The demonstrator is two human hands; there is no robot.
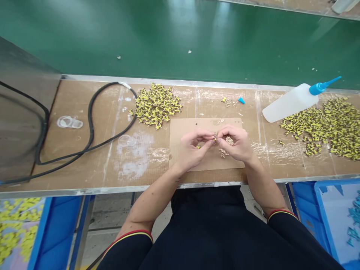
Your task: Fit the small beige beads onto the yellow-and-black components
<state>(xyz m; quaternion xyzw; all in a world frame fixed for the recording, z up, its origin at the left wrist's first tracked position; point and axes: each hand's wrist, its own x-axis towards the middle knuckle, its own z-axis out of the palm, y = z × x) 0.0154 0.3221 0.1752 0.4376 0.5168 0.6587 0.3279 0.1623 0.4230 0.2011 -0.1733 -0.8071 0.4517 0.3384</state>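
My left hand (197, 147) and my right hand (235, 143) meet fingertip to fingertip above a cardboard sheet (180, 129). Between them is a tiny yellow and dark piece (215, 139), pinched by both thumbs and forefingers; its exact shape is too small to make out. Small pale pieces (224, 152) lie in a loose heap on the cardboard, partly behind my right hand. Another little yellow piece (198, 147) shows by my left palm.
Piles of small yellow and dark pieces lie left (157, 105) and right (337, 127). A white squeeze bottle (291, 103) rests on the right pile's edge, with a blue cap (241, 100) farther left. A black cable (91, 123) loops at left. Blue bins (60, 228) flank the bench below.
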